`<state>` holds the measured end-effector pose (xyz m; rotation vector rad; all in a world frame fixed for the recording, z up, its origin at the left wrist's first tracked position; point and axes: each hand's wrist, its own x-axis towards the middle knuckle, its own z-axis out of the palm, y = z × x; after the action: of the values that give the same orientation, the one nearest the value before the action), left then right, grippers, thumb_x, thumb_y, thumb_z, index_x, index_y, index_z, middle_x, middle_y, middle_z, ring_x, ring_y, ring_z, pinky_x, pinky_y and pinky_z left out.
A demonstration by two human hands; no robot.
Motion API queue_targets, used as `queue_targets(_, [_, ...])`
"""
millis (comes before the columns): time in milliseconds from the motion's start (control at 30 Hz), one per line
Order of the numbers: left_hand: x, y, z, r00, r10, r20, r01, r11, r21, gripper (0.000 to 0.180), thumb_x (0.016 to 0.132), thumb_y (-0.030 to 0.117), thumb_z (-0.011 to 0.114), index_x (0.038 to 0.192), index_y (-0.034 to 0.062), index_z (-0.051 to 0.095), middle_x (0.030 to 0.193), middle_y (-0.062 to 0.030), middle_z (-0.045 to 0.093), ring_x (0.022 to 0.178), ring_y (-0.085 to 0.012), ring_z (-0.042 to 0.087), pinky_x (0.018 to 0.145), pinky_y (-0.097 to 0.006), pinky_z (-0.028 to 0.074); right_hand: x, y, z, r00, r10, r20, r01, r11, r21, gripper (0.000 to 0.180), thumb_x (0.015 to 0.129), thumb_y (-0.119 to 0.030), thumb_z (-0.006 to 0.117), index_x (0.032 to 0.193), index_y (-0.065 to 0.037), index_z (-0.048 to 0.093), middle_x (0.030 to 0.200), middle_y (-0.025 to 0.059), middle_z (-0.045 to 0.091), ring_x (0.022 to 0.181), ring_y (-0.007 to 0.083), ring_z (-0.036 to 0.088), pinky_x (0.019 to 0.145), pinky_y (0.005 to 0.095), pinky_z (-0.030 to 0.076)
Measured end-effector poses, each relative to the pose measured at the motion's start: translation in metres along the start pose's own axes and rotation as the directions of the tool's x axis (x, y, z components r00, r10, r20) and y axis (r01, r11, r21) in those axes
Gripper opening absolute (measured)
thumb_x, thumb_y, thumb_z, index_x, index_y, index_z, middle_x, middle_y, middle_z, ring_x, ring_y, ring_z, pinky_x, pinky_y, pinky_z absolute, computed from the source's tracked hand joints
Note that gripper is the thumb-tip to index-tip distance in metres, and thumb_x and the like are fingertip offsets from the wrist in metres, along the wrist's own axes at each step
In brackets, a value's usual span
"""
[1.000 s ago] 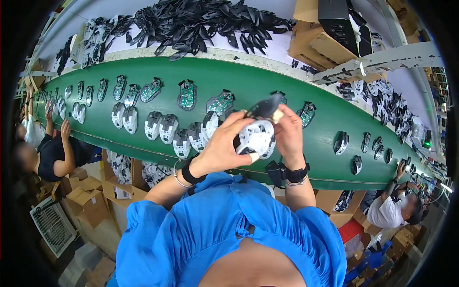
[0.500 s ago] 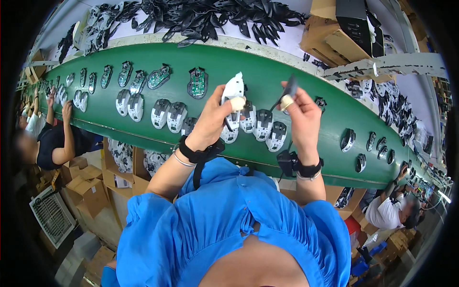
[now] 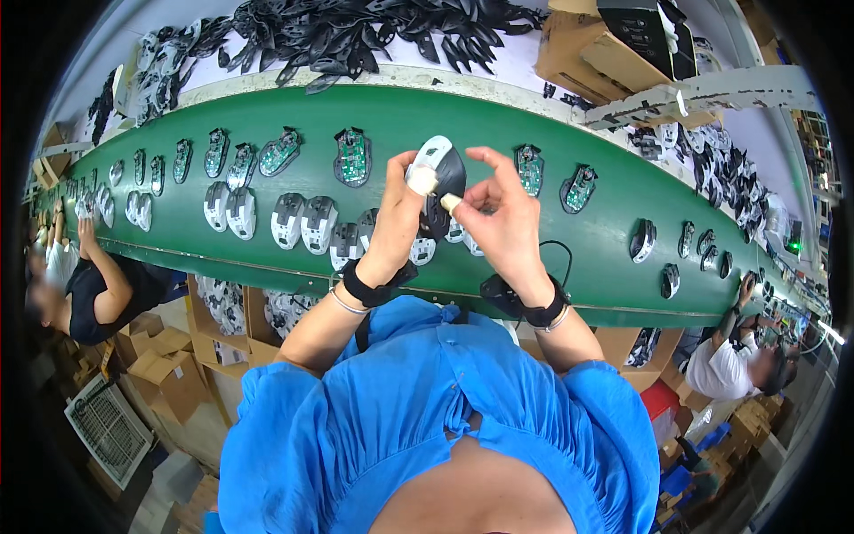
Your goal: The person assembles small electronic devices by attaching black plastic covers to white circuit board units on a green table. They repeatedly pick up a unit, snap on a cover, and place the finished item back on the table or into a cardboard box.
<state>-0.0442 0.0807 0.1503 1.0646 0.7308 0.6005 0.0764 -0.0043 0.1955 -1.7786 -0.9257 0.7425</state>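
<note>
My left hand (image 3: 398,214) is closed around a computer mouse (image 3: 436,147) with a white shell, held tilted above the green belt. A dark curved cover (image 3: 452,169) lies along the mouse's right side. My right hand (image 3: 503,218) presses that cover's lower edge with its thumb and bent fingers, while the index finger stretches above. Pale finger cots wrap both thumbs. Below my hands, white-and-black mouse bodies (image 3: 345,245) stand on the belt, partly hidden by my hands.
Green circuit boards on dark bases (image 3: 352,157) line the belt (image 3: 400,111). Black covers (image 3: 356,40) are heaped on the far ledge. An open carton (image 3: 592,58) stands at the far right. Co-workers sit left (image 3: 89,285) and right (image 3: 734,360). Cartons (image 3: 169,374) stand below the belt.
My right hand has moved left and brought the dark cover against the mouse in my left hand. The mouse has turned slightly. Circuit boards behind my right hand now show.
</note>
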Motion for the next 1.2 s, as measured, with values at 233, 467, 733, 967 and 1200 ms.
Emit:
queue_targets(233, [-0.001, -0.012, 0.009, 0.997, -0.032, 0.072, 0.024, 0.995, 0.102, 0.057, 0.078, 0.016, 0.075, 0.125, 0.0001, 0.047, 0.112, -0.0085, 0.056, 0.101, -0.0141, 0.054, 0.085, -0.027, 0.047, -0.019, 0.015, -0.021, 0.976, 0.146, 0.161, -0.162, 0.982, 0.093, 0.078, 0.072, -0.001, 0.073, 0.141, -0.014, 0.040, 0.085, 0.0079, 0.068, 0.077, 0.0165, 0.067, 0.068, 0.0280, 0.055])
queue_targets(467, [-0.008, -0.009, 0.012, 0.947, -0.068, 0.313, -0.012, 0.969, 0.246, 0.069, 0.074, 0.011, 0.078, 0.135, 0.0017, 0.047, 0.120, -0.0082, 0.058, 0.108, -0.0160, 0.057, 0.093, -0.029, 0.046, -0.014, 0.050, -0.052, 0.939, -0.043, 0.340, -0.169, 0.805, 0.568, 0.075, 0.076, 0.000, 0.072, 0.143, -0.009, 0.040, 0.133, 0.0122, 0.052, 0.107, 0.0214, 0.059, 0.082, 0.0327, 0.056])
queue_targets(733, [-0.013, -0.031, 0.012, 0.906, -0.297, 0.303, 0.164, 0.904, 0.395, 0.064, 0.072, 0.007, 0.075, 0.131, -0.0011, 0.051, 0.121, -0.0092, 0.059, 0.106, -0.0149, 0.057, 0.092, -0.029, 0.047, -0.047, 0.069, -0.046, 0.828, 0.277, 0.487, -0.557, 0.307, 0.772, 0.065, 0.081, 0.009, 0.062, 0.141, -0.005, 0.041, 0.129, 0.0106, 0.055, 0.092, 0.0142, 0.066, 0.070, 0.0242, 0.059])
queue_targets(967, [-0.026, -0.022, 0.011, 0.845, -0.401, 0.354, 0.011, 0.675, 0.738, 0.084, 0.064, 0.019, 0.084, 0.133, -0.0015, 0.040, 0.118, -0.0167, 0.058, 0.109, -0.0238, 0.057, 0.095, -0.035, 0.045, -0.072, 0.098, -0.037, 0.909, 0.213, 0.357, -0.410, 0.318, 0.855, 0.063, 0.076, 0.001, 0.065, 0.136, -0.007, 0.044, 0.119, 0.0086, 0.057, 0.106, 0.0193, 0.060, 0.081, 0.0320, 0.056])
queue_targets(1200, [-0.055, -0.029, 0.038, 0.720, -0.544, 0.432, -0.214, 0.418, 0.883, 0.071, 0.060, 0.021, 0.086, 0.120, -0.0013, 0.054, 0.099, -0.0186, 0.067, 0.092, -0.0261, 0.066, 0.083, -0.037, 0.052, -0.131, 0.129, -0.023, 0.993, 0.036, 0.113, -0.067, 0.958, 0.281, 0.058, 0.056, -0.019, 0.078, 0.110, -0.003, 0.064, 0.101, 0.0170, 0.061, 0.093, 0.0342, 0.060, 0.079, 0.0396, 0.049])
